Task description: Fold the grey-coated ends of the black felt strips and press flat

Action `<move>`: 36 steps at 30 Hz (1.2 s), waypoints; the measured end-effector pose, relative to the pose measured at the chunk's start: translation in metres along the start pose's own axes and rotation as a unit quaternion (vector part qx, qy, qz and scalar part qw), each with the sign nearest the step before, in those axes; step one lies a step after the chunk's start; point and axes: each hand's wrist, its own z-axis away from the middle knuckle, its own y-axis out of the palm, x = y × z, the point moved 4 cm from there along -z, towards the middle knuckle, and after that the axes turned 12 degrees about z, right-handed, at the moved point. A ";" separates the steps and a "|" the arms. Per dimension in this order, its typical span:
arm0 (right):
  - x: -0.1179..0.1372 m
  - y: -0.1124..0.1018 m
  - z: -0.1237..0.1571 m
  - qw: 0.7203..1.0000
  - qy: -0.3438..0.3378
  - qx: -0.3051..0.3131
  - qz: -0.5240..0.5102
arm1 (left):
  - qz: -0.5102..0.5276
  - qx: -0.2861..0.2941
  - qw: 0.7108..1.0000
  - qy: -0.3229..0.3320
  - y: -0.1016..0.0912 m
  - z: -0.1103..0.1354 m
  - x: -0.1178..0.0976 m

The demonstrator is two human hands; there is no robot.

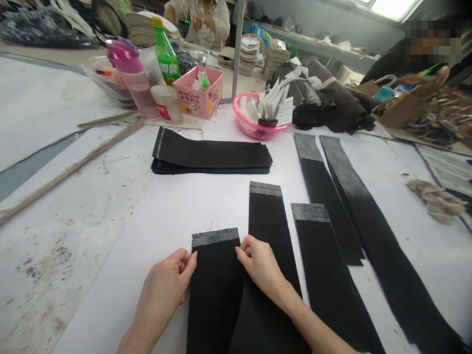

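Observation:
A black fabric strip (216, 285) with a grey band across its far end lies in front of me. My left hand (167, 282) pinches its left edge just below the band. At the opposite edge, my right hand (260, 260) pinches the same strip between thumb and finger. A second black strip (269, 221) lies partly under my right hand and forearm. To the right is another banded strip (317, 246), with two longer strips (328, 206) beyond it. A stack of folded black strips (212, 155) sits farther back on the white table.
Along the back stand a pink-lidded bottle (134, 81), a green bottle (165, 56), a white cup (166, 104), a pink box (199, 93) and a pink basin (254, 129) of papers. A crumpled beige cloth (437, 199) lies right. Another person (206, 22) sits behind a metal pole (238, 49).

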 end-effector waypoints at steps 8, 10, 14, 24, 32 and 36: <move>0.000 0.001 0.000 1.000 0.004 0.003 0.000 | 0.002 -0.003 1.000 0.001 0.001 0.000 -0.001; 0.000 0.001 0.000 1.000 0.005 0.002 0.000 | -0.003 -0.002 1.000 -0.001 0.000 0.000 -0.001; 0.000 0.001 0.000 1.000 0.004 0.001 -0.001 | -0.023 -0.004 1.000 -0.001 -0.001 0.001 -0.003; 0.002 0.001 -0.001 1.000 -0.006 -0.002 0.001 | -0.031 -0.008 0.999 0.014 -0.001 0.001 -0.001; 0.002 0.001 -0.001 1.000 -0.008 -0.003 -0.001 | -0.028 -0.009 0.999 0.013 -0.001 0.001 -0.002; 0.001 0.002 -0.001 1.000 -0.011 0.002 -0.002 | -0.031 -0.022 0.999 0.019 -0.002 0.001 -0.004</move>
